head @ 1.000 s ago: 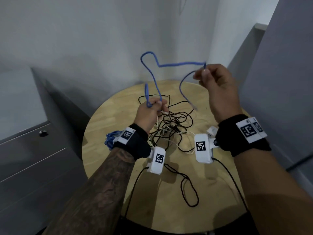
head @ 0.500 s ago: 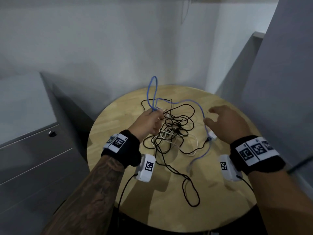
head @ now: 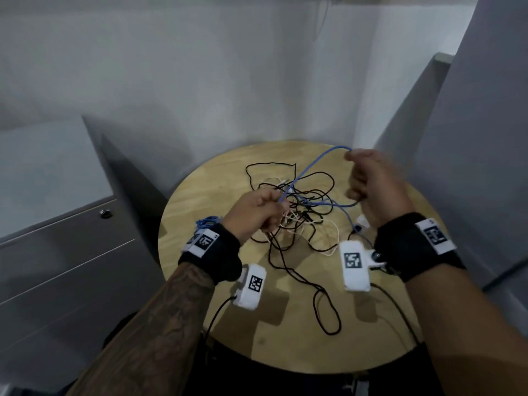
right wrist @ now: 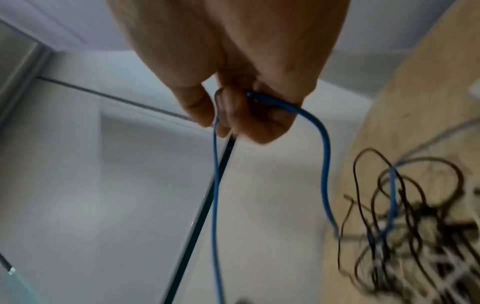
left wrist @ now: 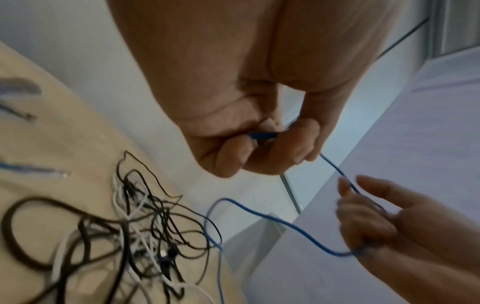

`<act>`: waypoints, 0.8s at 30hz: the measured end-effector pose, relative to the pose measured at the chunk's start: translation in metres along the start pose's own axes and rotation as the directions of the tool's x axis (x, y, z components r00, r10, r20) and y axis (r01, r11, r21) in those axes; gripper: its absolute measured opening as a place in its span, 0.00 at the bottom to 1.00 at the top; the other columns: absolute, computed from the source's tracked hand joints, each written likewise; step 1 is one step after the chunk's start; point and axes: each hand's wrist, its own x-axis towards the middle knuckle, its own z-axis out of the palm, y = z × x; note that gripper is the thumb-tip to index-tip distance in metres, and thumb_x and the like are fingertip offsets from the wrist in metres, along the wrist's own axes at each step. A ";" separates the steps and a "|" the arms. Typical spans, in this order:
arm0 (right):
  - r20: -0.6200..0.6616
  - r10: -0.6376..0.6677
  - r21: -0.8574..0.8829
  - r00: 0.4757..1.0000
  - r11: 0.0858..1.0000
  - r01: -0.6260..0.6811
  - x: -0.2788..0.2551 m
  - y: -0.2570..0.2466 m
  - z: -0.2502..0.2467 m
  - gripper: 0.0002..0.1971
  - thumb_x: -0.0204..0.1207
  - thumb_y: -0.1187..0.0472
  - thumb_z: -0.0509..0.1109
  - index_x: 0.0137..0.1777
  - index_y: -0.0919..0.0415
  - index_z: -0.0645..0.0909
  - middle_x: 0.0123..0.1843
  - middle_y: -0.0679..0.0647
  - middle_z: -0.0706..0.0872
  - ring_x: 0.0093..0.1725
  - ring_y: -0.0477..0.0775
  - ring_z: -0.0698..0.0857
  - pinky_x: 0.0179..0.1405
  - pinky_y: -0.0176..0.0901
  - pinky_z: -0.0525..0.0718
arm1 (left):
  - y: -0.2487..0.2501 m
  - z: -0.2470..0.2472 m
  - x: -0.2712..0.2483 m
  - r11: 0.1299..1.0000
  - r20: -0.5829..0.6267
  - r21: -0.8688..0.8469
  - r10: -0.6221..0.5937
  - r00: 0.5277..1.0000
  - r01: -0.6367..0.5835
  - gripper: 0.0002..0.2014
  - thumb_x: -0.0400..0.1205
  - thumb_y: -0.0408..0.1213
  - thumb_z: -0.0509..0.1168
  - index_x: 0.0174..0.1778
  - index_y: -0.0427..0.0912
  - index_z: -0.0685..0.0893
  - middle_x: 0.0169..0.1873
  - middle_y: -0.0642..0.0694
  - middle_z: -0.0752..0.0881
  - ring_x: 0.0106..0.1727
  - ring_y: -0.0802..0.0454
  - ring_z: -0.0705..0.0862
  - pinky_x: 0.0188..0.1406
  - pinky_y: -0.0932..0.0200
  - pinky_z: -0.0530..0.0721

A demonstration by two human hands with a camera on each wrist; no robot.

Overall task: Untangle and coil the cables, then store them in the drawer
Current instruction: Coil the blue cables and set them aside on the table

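You hold the blue cable [head: 317, 162] up with both hands.
Your left hand [head: 257, 212] and right hand [head: 371, 184] each pinch it above the round table [head: 285, 352], over the pile of black and white cables [head: 294, 215].

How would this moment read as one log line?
left hand: grips blue cable | right hand: pinches blue cable | black-and-white tangle: on table

Head cam looks down from above; wrist cams sit close, all sharing the cable tangle [head: 297, 212].
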 end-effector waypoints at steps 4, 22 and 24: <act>-0.041 -0.236 -0.471 0.971 0.861 0.189 0.012 0.001 -0.032 0.09 0.79 0.54 0.74 0.39 0.57 0.85 0.27 0.43 0.80 0.25 0.37 0.73 0.30 0.32 0.73 | 0.000 -0.013 -0.005 0.966 -0.114 0.220 0.163 0.980 -0.135 0.05 0.79 0.33 0.72 0.41 0.35 0.90 0.26 0.46 0.88 0.32 0.57 0.85 0.46 0.66 0.80; 0.160 -0.059 -0.921 0.985 0.350 0.170 0.007 0.064 -0.022 0.14 0.81 0.45 0.69 0.39 0.52 0.84 0.39 0.52 0.86 0.42 0.59 0.83 0.39 0.48 0.81 | 0.017 -0.015 -0.011 0.676 0.155 -0.732 0.043 0.987 0.085 0.14 0.77 0.31 0.53 0.54 0.35 0.80 0.28 0.50 0.74 0.29 0.55 0.73 0.42 0.56 0.78; 0.286 0.056 -0.926 0.957 0.275 0.261 -0.005 0.077 -0.008 0.15 0.82 0.46 0.68 0.37 0.51 0.84 0.36 0.53 0.85 0.39 0.59 0.83 0.33 0.47 0.77 | 0.017 -0.011 -0.009 0.670 0.115 -0.742 0.084 0.990 0.029 0.13 0.83 0.28 0.53 0.59 0.34 0.79 0.35 0.48 0.81 0.36 0.54 0.81 0.49 0.54 0.84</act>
